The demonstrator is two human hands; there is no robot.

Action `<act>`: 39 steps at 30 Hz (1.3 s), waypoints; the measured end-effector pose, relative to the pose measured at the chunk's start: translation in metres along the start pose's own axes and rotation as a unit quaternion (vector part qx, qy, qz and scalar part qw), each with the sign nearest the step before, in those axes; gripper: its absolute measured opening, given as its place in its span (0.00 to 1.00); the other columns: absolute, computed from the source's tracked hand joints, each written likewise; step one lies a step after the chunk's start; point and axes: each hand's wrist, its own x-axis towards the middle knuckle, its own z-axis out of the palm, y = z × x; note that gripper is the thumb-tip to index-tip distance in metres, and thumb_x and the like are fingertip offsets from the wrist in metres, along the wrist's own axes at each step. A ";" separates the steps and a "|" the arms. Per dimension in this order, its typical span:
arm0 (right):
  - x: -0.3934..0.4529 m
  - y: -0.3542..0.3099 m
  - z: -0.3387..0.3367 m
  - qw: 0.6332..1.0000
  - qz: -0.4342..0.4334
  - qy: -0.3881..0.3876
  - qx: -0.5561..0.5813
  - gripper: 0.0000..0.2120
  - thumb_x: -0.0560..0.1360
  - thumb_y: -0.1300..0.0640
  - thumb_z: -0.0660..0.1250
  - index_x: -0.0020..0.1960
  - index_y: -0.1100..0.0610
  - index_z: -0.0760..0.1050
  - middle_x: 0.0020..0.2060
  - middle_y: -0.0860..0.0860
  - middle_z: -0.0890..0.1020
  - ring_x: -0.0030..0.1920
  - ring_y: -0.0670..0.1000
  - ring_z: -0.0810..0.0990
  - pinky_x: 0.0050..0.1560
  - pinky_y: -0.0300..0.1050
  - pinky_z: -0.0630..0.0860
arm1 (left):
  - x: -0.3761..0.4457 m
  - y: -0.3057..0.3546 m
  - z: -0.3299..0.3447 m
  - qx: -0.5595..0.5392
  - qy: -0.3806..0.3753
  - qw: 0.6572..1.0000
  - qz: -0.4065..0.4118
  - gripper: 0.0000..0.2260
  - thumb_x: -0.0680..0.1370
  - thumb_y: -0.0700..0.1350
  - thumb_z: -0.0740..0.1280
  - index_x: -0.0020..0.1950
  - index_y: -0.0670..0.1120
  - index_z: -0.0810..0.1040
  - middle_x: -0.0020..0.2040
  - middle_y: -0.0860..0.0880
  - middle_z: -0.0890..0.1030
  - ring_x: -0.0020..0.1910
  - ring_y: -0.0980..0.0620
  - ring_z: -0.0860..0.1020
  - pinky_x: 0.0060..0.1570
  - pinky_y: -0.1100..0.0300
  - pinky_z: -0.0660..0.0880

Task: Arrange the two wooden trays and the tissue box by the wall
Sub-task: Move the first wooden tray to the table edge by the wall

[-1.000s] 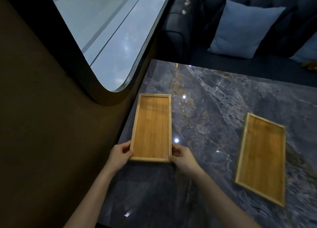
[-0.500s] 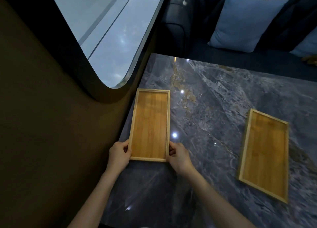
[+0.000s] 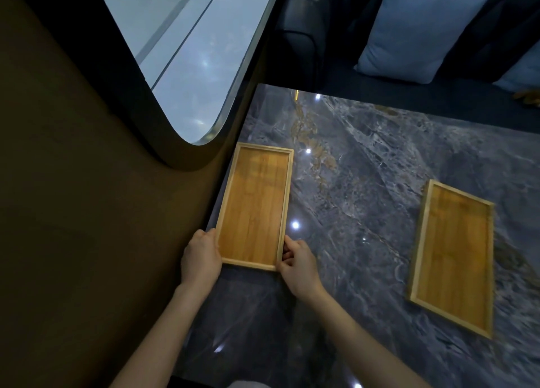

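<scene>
A wooden tray [image 3: 255, 205] lies flat on the marble table [image 3: 365, 200], its long left side close along the brown wall [image 3: 87, 212]. My left hand [image 3: 201, 256] grips its near left corner and my right hand [image 3: 298, 260] grips its near right corner. A second wooden tray [image 3: 454, 256] lies alone on the right part of the table, turned slightly. No tissue box is in view.
A rounded window [image 3: 193, 45] is set in the wall above the table's left edge. Beyond the far table edge stands a dark sofa [image 3: 306, 37] with a light blue cushion [image 3: 415, 31].
Both hands have slid the left tray a little farther along the wall and closer to it. The right tray has not moved.
</scene>
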 end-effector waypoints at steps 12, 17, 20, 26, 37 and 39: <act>-0.002 -0.005 0.012 0.999 -0.004 0.029 0.023 0.08 0.73 0.65 0.64 0.51 0.59 0.76 0.42 0.50 0.69 0.36 0.40 0.69 0.38 0.21 0.68 | -0.004 0.007 0.001 0.119 0.008 0.992 0.032 0.23 0.78 0.36 0.56 0.73 0.43 0.57 0.56 0.41 0.74 0.50 0.47 0.76 0.47 0.57 0.75; -0.001 -0.007 0.013 1.000 0.005 0.014 0.020 0.09 0.73 0.66 0.63 0.52 0.60 0.74 0.45 0.53 0.69 0.41 0.49 0.72 0.44 0.32 0.69 | -0.001 0.007 0.001 0.133 0.005 0.991 0.027 0.23 0.78 0.35 0.55 0.73 0.43 0.56 0.57 0.41 0.74 0.51 0.47 0.76 0.48 0.56 0.75; -0.003 -0.007 0.013 1.000 0.012 0.003 0.016 0.11 0.74 0.66 0.61 0.56 0.59 0.72 0.47 0.53 0.69 0.44 0.50 0.71 0.49 0.36 0.68 | -0.003 0.006 0.001 0.132 0.003 0.991 0.023 0.24 0.78 0.35 0.55 0.73 0.43 0.55 0.58 0.41 0.73 0.51 0.47 0.75 0.48 0.56 0.75; -0.005 -0.010 0.021 1.000 0.028 0.012 -0.003 0.12 0.75 0.68 0.57 0.58 0.62 0.69 0.47 0.54 0.68 0.44 0.51 0.71 0.48 0.39 0.70 | 0.000 0.007 0.001 0.129 0.000 0.992 0.013 0.24 0.78 0.35 0.56 0.73 0.44 0.56 0.57 0.41 0.73 0.50 0.46 0.75 0.46 0.55 0.75; -0.005 -0.012 0.020 0.999 0.034 -0.005 -0.041 0.16 0.75 0.66 0.57 0.62 0.64 0.66 0.54 0.61 0.71 0.50 0.58 0.75 0.56 0.50 0.75 | 0.001 0.008 -0.001 0.191 -0.025 0.980 0.051 0.22 0.78 0.37 0.56 0.72 0.41 0.56 0.59 0.40 0.72 0.53 0.46 0.74 0.47 0.56 0.75; -0.004 -0.011 0.018 0.997 0.038 -0.010 -0.062 0.17 0.75 0.64 0.57 0.64 0.64 0.65 0.54 0.62 0.72 0.50 0.60 0.76 0.55 0.53 0.76 | 0.006 0.008 -0.007 0.206 -0.056 0.975 0.067 0.21 0.78 0.36 0.56 0.71 0.39 0.57 0.59 0.40 0.73 0.53 0.46 0.74 0.49 0.56 0.74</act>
